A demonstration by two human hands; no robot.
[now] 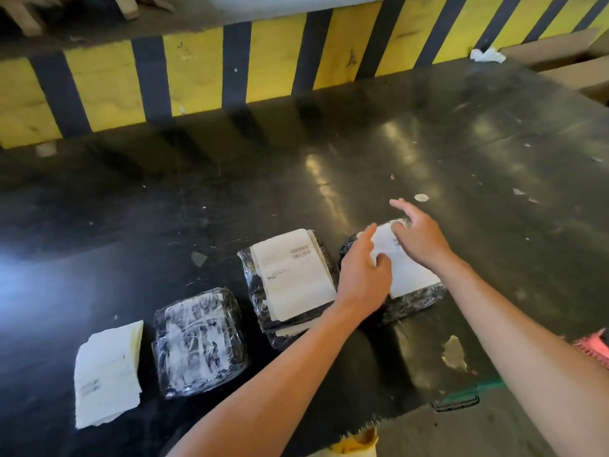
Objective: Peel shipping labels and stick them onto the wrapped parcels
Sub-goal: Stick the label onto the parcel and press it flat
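On right parcel (pixel 408 301): both hands pressing label (pixel 407 268).

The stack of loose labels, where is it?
In the head view, the label stack lies on the table's near left, just left of the unlabelled parcel.

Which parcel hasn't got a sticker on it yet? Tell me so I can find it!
Look at the black table below the yellow-and-black striped wall. Three wrapped parcels lie in a row near its front edge. The unlabelled parcel is the leftmost, beside a loose stack of labels; it shows only shiny crinkled wrap with whitish smears, while the other two have a white label on top.
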